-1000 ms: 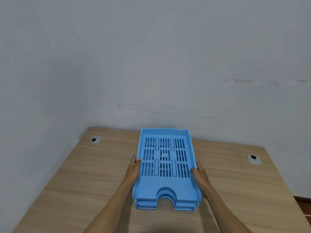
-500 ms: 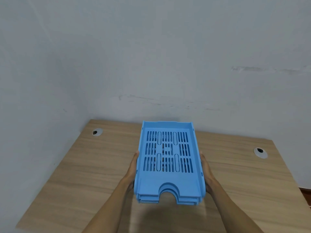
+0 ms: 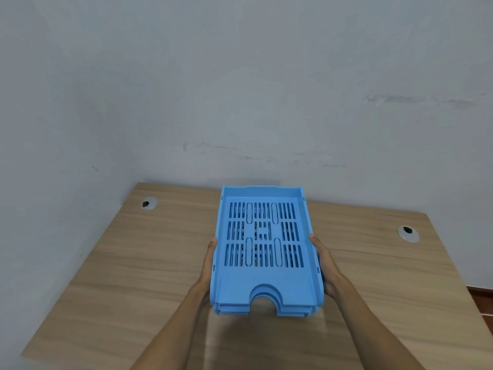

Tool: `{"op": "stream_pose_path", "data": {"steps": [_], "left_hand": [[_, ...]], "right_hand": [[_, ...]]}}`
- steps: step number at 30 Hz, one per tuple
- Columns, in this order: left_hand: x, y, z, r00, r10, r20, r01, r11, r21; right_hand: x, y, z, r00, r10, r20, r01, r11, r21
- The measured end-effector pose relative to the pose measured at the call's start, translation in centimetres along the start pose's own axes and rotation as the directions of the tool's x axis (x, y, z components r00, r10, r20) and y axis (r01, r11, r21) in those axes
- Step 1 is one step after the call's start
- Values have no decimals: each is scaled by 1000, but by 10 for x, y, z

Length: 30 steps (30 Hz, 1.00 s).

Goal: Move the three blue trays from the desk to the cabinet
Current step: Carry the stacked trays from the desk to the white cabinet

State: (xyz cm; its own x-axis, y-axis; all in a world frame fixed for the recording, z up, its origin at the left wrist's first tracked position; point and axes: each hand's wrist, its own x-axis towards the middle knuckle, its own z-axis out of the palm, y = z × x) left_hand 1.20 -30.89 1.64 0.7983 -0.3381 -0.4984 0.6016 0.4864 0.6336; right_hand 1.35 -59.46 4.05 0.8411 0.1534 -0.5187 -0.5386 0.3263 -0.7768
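A nested stack of three light blue slotted trays [image 3: 264, 283] hangs above the wooden desk [image 3: 133, 276], casting a shadow below its near end. My left hand [image 3: 206, 271] grips the stack's left side wall, fingers hidden under it. My right hand [image 3: 326, 268] grips the right side wall the same way. The arched cut-out of the trays faces me. No cabinet is in view.
The desk stands in a corner, with grey walls behind and to the left. Two round cable grommets sit in its top, one at the back left [image 3: 148, 203] and one at the back right [image 3: 407, 233]. Dark floor [image 3: 481, 300] shows past the desk's right edge.
Both hands have lifted the tray stack off the desk and drawn it up and toward me. The thumbs moved from the tray's rim to its sides.
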Motion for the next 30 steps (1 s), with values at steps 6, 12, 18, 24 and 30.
{"op": "stream_pose_path", "data": {"steps": [6, 12, 18, 24, 30], "left_hand": [[0, 7, -10, 1000, 6, -15, -4, 993, 118], [3, 5, -1, 999, 35, -27, -34, 999, 34], [8, 11, 2, 998, 64, -24, -61, 993, 104], [6, 55, 24, 984, 179, -8, -175, 972, 159], [-16, 108, 57, 964, 254, 74, -265, 937, 229]], "right_hand": [[0, 4, 2, 999, 37, 4, -37, 999, 38], [8, 7, 4, 1000, -26, -16, 27, 999, 38], [14, -9, 7, 986, -93, -135, 84, 994, -71], [-5, -58, 30, 985, -137, -109, 130, 989, -64], [-32, -101, 58, 970, -228, -89, 228, 974, -10]]}}
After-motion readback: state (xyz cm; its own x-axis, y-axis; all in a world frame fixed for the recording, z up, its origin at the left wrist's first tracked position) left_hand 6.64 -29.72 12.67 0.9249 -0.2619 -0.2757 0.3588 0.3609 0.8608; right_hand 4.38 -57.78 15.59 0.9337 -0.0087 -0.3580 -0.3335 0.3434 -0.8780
